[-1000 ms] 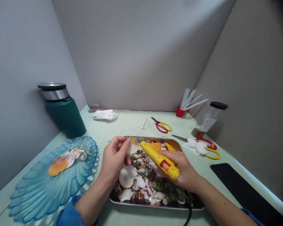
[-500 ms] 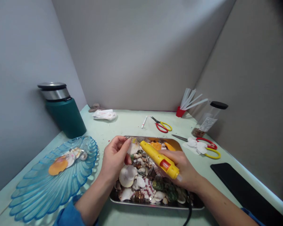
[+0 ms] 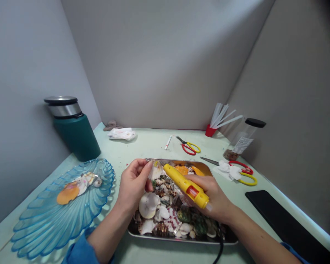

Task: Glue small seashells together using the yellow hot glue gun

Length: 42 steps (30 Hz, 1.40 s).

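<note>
My left hand (image 3: 136, 181) is closed, thumb and fingers pinching the edge of a pale scallop shell (image 3: 156, 171) with a yellow spot near its top. In my right hand (image 3: 209, 190) is a yellow glue gun (image 3: 181, 181), its front end pointing up and left at that shell. A black cord hangs from below the right hand. Beneath both hands lies a metal tray (image 3: 181, 240) full of mixed seashells (image 3: 165, 212), some white, some striped brown, some orange. My hands and the gun cover part of the tray.
On the left stand a blue shell-shaped dish (image 3: 57, 227) holding a few shells (image 3: 68, 192) and a green bottle (image 3: 77, 137). Scissors (image 3: 191, 146), larger scissors (image 3: 247, 179) with white tissue, a red cup of glue sticks (image 3: 210, 131), a jar (image 3: 243, 139) and a black slab (image 3: 280, 220) lie rightward.
</note>
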Each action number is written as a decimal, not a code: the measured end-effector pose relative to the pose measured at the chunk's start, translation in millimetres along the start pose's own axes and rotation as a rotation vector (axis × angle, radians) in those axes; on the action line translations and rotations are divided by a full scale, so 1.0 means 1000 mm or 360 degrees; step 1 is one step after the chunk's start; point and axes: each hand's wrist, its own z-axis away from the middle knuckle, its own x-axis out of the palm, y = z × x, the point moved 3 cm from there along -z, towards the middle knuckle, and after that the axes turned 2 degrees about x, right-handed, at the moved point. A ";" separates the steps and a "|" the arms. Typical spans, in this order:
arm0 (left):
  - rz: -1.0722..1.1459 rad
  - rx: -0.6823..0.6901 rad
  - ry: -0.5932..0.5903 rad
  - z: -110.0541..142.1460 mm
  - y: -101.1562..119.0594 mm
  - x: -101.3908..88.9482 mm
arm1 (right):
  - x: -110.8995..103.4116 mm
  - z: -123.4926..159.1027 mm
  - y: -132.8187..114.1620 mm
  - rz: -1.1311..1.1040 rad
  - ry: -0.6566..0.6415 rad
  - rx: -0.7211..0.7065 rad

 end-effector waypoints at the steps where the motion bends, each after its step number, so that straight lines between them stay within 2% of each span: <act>1: -0.0007 0.0000 -0.0012 0.000 0.000 0.000 | 0.000 0.000 0.000 0.0002 0.0004 0.0006; 8: -0.0090 0.0032 -0.0033 0.001 -0.001 0.000 | 0.000 0.001 0.002 0.0025 0.0047 -0.0017; 15: -0.0083 0.0000 -0.0007 0.001 0.002 0.000 | 0.001 0.001 0.001 0.0039 -0.0011 -0.0016; 33: -0.0161 -0.0022 -0.0075 0.001 -0.001 0.002 | 0.002 0.001 0.001 0.0021 -0.0025 -0.0043; 42: -0.0134 -0.0030 -0.0169 0.001 -0.004 0.002 | 0.003 0.001 0.001 0.0086 -0.0040 -0.0082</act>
